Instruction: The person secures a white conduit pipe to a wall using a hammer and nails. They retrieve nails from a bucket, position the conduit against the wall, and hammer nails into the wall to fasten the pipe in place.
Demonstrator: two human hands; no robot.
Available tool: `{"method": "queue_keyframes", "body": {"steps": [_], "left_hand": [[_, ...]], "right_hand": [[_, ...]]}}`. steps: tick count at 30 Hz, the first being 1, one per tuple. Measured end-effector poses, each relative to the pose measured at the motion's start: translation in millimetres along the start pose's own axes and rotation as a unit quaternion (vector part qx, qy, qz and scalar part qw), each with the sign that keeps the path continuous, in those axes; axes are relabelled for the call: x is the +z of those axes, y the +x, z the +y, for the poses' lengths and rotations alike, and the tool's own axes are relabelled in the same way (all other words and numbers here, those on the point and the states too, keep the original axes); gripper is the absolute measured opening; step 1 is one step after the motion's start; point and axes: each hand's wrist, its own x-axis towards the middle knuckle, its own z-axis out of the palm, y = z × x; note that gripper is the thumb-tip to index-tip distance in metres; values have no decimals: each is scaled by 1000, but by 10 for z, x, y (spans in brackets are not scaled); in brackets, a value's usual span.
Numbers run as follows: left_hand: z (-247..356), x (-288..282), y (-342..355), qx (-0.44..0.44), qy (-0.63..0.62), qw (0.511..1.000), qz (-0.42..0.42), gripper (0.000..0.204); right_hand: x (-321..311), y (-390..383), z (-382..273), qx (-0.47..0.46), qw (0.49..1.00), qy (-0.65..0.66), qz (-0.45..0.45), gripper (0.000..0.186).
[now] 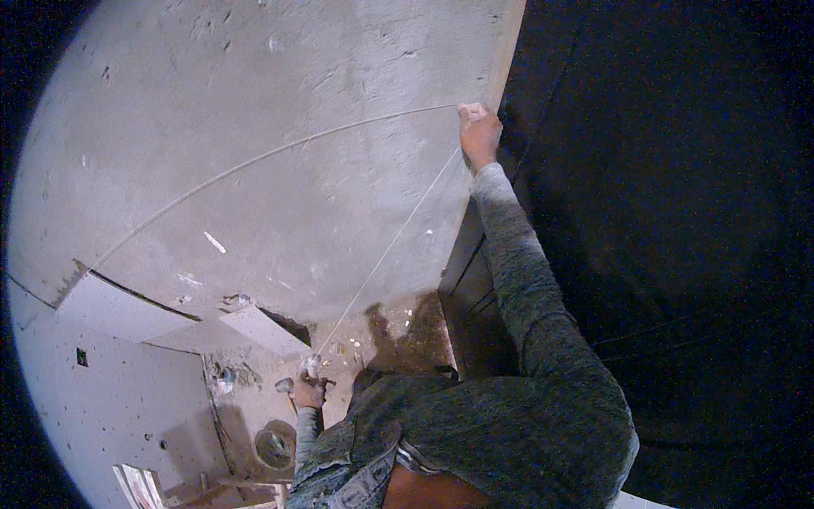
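Note:
A pale string (254, 162) runs in a curve across the grey wall to my right hand (481, 131), which is raised at the wall's right edge. Its fingers pinch the string against that edge. From there a second length of string (391, 246) slants down to my left hand (309, 391), held low beside my body. Closed fingers of the left hand grip a hammer (285, 387) with a grey head and a light handle. A whitish bunch (312, 365) sits at the string's lower end in the same hand; its shape is too small to make out.
The plastered wall (339, 51) fills the upper left, bordered on the right by a dark surface (644, 212). Light panels (119, 307) stand along the wall's foot. A round bucket (275, 444) is on the floor at lower left, with debris (407, 327) scattered near the wall.

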Motion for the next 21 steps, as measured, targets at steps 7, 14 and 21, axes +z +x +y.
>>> {"method": "queue_keyframes", "body": {"steps": [7,14,21], "left_hand": [[-793,-209,48,83,192,978,6,43],[-1732,-310,-654,-76,292,953,-3,29],[-1843,-356,-1091,-173,276,945,-8,28]], "right_hand": [[-49,54,4,93,992,70,-55,23],[-9,57,-109,90,995,-1,-42,21],[-127,64,-243,103,994,16,-40,22]]}}
